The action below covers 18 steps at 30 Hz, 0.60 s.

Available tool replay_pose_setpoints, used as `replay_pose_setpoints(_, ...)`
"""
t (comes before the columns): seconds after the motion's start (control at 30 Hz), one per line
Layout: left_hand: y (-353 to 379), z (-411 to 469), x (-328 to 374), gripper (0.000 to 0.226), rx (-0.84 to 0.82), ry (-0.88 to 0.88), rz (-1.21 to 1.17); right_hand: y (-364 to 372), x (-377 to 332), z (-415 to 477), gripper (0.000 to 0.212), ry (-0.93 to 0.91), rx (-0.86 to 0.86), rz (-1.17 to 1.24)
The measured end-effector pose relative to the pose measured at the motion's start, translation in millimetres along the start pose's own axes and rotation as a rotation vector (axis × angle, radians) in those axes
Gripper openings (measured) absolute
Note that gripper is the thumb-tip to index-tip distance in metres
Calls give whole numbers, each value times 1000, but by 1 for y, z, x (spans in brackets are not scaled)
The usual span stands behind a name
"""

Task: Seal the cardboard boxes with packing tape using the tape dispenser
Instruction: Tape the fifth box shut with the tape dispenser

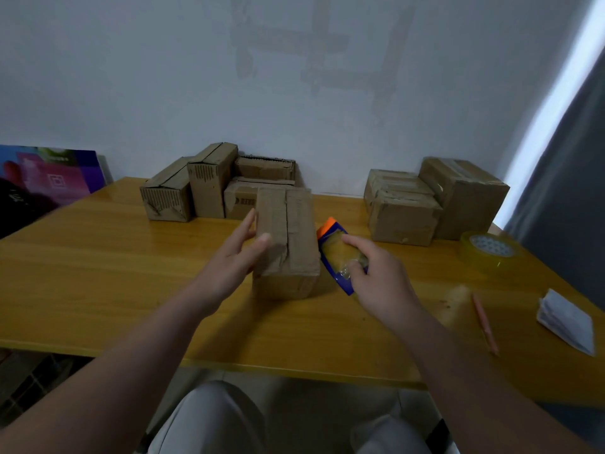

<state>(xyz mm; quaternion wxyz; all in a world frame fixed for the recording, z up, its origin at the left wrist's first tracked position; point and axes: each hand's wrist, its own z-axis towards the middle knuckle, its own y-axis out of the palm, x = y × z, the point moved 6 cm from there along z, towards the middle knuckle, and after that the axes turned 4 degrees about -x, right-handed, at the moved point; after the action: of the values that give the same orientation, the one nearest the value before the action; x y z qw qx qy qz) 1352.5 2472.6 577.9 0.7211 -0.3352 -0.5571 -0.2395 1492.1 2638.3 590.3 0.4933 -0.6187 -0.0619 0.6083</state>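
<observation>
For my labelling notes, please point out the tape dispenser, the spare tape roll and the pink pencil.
tape dispenser (333,253), head view, on the tape inside its blue frame.
spare tape roll (481,262), head view, on its near side wall.
pink pencil (485,323), head view, mid-shaft.

The person's left hand (229,260) and right hand (379,276) are bare, without rings or gloves, and so are both forearms. Below the table (98,290), pale grey-white trousers (209,417) cover both legs. A black strip (438,429) shows beside the right knee.
</observation>
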Motion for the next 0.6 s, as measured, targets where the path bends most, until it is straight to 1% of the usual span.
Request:
replay_pose_setpoints(0.07,5,1,-1,76,-27,-12,87,-2,3,3,44,-2,34,29)
replay_pose_setpoints(0.13,8,3,-6,63,-33,-38,214,-7,5,4,43,0,86,60)
replay_pose_setpoints(0.23,15,9,-7,44,-44,-57,196,-19,7,4,41,35,173,177)
replay_pose_setpoints(0.33,17,18,-6,38,-44,-46,219,-33,8,6,39,68,243,333)
replay_pose_setpoints(0.43,18,28,-7,38,-32,-35,257,-43,6,9,35,15,259,468)
replay_pose_setpoints(0.5,20,35,-8,38,-15,-21,294,-47,2,10,44,-43,241,506)
replay_pose_setpoints(0.6,21,45,-4,38,32,23,418,-48,1,17,64,-49,177,517)
